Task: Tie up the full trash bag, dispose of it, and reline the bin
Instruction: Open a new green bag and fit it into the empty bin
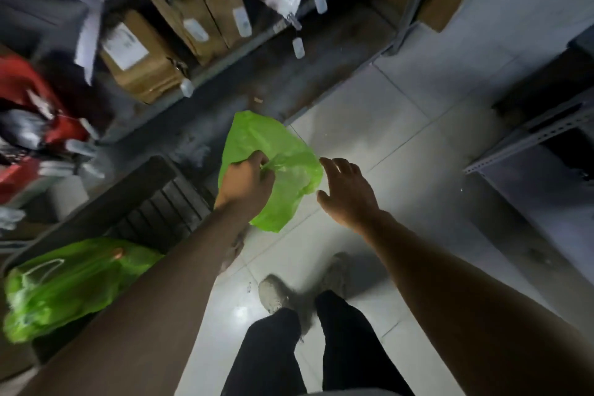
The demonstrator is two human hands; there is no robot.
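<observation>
- Two hands over a tiled floor [369,112]: left hand [246,185] pinches one empty green bag [273,151]; right hand [348,193] spread, beside it.
- A second green bag [64,286] (full) sits in the dark bin [154,202].

1. Two green bags: one [273,151] in my left grip [246,185], one full [64,286] at lower left.
2. Two grips of mine; the right [348,193] holds nothing.
3. Two shoes [273,294] on the floor.
4. One dark bin [151,199].
5. Several cardboard boxes [180,0] on the shelf; blur prevents an exact count.

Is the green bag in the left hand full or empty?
Empty: the bag hangs limp and flat from the left hand, with nothing bulging inside.
</observation>
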